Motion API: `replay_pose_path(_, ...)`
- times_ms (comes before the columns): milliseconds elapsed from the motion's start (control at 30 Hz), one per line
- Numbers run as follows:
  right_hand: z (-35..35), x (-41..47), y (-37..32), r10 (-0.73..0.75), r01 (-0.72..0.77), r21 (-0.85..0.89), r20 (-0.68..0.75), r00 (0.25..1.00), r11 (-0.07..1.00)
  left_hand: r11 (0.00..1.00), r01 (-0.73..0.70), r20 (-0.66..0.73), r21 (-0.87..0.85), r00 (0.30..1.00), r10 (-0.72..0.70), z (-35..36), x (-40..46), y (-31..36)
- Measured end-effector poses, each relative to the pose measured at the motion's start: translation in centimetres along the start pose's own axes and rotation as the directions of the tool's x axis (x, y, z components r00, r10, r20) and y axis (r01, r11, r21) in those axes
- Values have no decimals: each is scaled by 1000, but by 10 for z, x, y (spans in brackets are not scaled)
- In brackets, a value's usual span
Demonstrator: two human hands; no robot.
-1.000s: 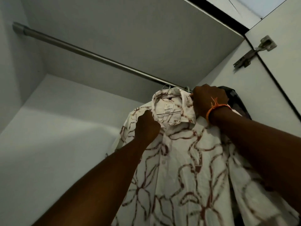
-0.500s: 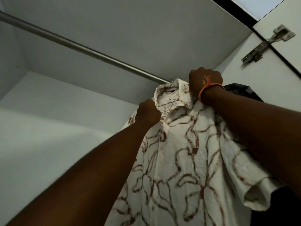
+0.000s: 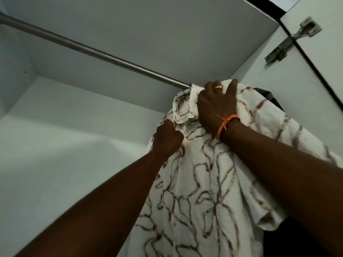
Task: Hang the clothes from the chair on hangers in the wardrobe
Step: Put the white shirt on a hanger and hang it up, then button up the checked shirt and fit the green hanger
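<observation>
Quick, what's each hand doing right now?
Left hand: closed, gripping the shirt front below the collar.
Right hand: holding the shirt at the collar and shoulder.

Dim, cool light falls inside the wardrobe (image 3: pixel 78 164); forearms lie in deep shadow; soft blur throughout; wide-angle bending at edges.

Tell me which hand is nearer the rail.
Right. The right hand grips the shirt at its top, right beside the rail end. The left hand grips the shirt's front lower down, farther from the rail.
</observation>
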State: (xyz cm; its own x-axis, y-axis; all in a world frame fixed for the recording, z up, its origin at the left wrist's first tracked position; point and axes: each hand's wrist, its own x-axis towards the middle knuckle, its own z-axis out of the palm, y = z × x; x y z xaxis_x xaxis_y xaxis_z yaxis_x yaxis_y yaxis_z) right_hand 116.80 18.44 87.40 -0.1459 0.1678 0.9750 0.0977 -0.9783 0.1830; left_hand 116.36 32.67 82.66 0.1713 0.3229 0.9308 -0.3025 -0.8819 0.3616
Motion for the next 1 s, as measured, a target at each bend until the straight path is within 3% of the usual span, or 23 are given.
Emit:
replay_pose_path(133, -16, -49, 1, -16, 8, 185, 41, 999, 983, 1000, 21, 22, -10, 1000, -21, 0, -44, 21)
replay_pose_path(333, -43, -161, -5, 41, -23, 454, -30, 999, 891, 1000, -6, 5, -2, 1000, 6, -5, -153, 25)
replay_pose_path(467, -71, -262, -23, 64, -65, 647, 24, 998, 760, 989, 143, 31, 25, 989, -144, -29, -261, 3)
replay_pose_path(633, -121, -393, -56, -80, -147, 751, 257, 963, 644, 906, 407, 58, 116, 908, -415, -76, -404, -27)
replay_pose_path(733, -154, -457, -74, -184, -251, 760, 436, 881, 600, 794, 595, 34, 127, 797, -603, -110, -480, -38)
replay_pose_path(867, -213, -525, -98, -333, -405, 709, 658, 676, 578, 678, 711, -14, 188, 692, -722, -167, -569, -39)
replay_pose_path(1000, -276, -569, -122, -485, -489, 692, 722, 494, 532, 581, 785, -88, 216, 608, -789, -219, -622, -32)
